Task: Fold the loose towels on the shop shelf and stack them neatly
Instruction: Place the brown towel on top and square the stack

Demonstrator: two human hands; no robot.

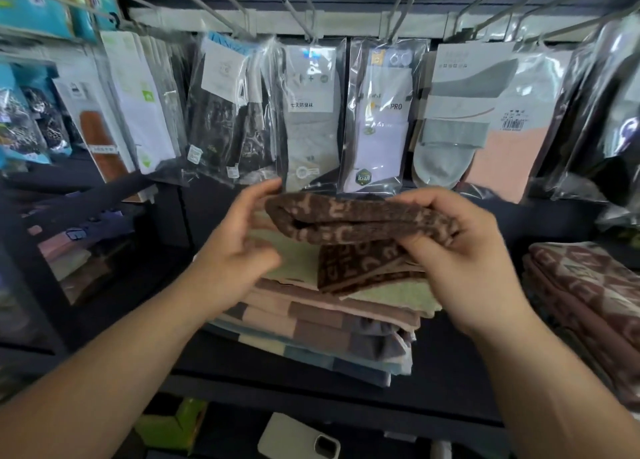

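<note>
Left hand [239, 240] fingers loose, uncurled, tips at the left end of the brown towel [349, 221]: fuzzy terry, tan letter pattern, folded thick, long axis left-right. Right hand [464, 250] pinches its right end, held above the flat towel stack [311, 323] on the dark shelf [249, 365].

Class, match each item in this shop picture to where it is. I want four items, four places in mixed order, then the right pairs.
1 brown towel
2 green towel
3 sock packets
4 maroon towels

A hanging in a row above
B gripped by the right hand
C on top of the middle stack
D piled at the far right

Pairs: 1-B, 2-C, 3-A, 4-D
</note>
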